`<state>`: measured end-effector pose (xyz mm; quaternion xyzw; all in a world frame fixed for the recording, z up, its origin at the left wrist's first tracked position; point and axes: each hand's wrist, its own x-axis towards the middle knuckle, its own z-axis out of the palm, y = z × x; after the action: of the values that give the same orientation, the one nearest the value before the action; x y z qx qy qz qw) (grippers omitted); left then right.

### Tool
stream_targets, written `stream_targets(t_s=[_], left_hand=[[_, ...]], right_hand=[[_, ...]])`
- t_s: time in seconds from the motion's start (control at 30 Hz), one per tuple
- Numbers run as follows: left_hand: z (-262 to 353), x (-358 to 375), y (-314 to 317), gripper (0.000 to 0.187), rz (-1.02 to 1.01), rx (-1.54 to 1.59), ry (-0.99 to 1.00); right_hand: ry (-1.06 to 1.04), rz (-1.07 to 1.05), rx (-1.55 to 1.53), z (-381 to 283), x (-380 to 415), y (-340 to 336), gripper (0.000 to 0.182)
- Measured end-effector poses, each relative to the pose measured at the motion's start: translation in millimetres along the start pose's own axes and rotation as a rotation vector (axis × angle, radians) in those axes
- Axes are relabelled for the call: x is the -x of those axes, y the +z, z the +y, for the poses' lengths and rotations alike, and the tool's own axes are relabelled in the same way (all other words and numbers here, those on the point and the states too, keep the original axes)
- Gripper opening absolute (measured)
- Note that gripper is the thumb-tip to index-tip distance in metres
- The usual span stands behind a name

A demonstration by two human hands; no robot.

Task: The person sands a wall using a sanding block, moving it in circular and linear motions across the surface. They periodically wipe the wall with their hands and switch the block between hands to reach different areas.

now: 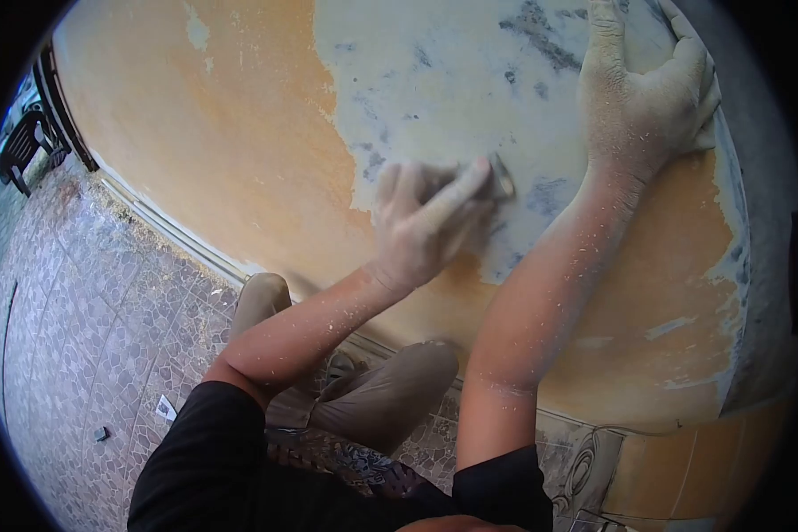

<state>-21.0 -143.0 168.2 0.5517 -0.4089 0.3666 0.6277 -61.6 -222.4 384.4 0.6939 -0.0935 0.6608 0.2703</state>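
My left hand (421,217), blurred by motion and pale with dust, is closed round a small grey hand-held piece (502,177) with a light edge. Whether that is a scraper or a sanding block cannot be made out. The piece is against the wall (443,106), whose orange paint (230,133) gives way to a bare, whitish patch with dark grey blotches. Higher up on the right, my right hand (643,97) rests on the wall near its edge, dusty, with thumb and forefinger spread. Its other fingers bend toward the edge and are partly hidden.
My bent knees (395,390) are close to the wall's base. Dust and flakes (151,226) lie on the patterned tile floor (89,328). A small dark block (102,434) and a white scrap (166,408) are on the left. Farther off stands a black chair (25,146); a coiled cable (583,465) lies lower right.
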Motion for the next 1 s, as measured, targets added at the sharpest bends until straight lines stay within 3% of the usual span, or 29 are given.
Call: stream_targets(t_s=[0.03,0.1,0.2,0.27,0.4,0.5,0.6,0.67,0.73,0.87,0.93,1.0], left_hand=[[-1.5,25.7,0.7,0.053,-0.173,-0.026,0.131],[-9.1,73.9,0.3,0.051,-0.311,-0.037,0.355],[-25.9,83.4,-27.5,0.051,-0.376,-0.117,0.269],[-32.0,60.3,-31.0,0.053,-0.321,-0.067,0.156],[-44.8,-40.7,-30.0,0.056,0.15,0.074,-0.127],[-56.9,-27.9,-25.8,0.057,0.196,-0.031,-0.085],[-84.6,68.5,-37.4,0.056,-0.158,-0.151,0.287],[-86.3,93.8,-47.6,0.061,-0.249,-0.147,0.242],[-75.0,71.9,-51.1,0.061,-0.254,-0.143,0.2],[-57.9,-43.0,-45.9,0.051,0.163,0.044,-0.259],[-66.0,-73.2,-41.8,0.049,0.295,0.079,-0.249],[-74.5,-42.2,-32.4,0.052,0.293,-0.128,-0.103]], right_hand=[[0.06,-0.004,0.082,-0.1,-2.2,5.0,0.062],[0.069,0.017,0.026,-0.7,-1.4,7.2,0.062],[0.051,0.018,-0.015,-1.1,-2.2,3.1,0.061],[0.039,-0.029,0.01,2.0,-0.7,0.4,0.061],[0.017,-0.031,0.03,2.4,-0.1,1.7,0.061],[0.063,-0.021,0.051,-2.0,-2.6,2.4,0.061],[0.1,-0.006,0.038,-1.2,-0.8,5.8,0.06],[0.092,0.021,0.026,-0.6,-0.1,6.4,0.06],[0.101,-0.009,0.004,-1.1,-0.4,5.1,0.06],[0.057,-0.049,0.021,2.8,-0.2,-0.2,0.061],[0.052,-0.043,0.007,4.0,-1.0,-0.3,0.061],[0.068,-0.036,0.029,2.0,-1.1,0.9,0.061]])
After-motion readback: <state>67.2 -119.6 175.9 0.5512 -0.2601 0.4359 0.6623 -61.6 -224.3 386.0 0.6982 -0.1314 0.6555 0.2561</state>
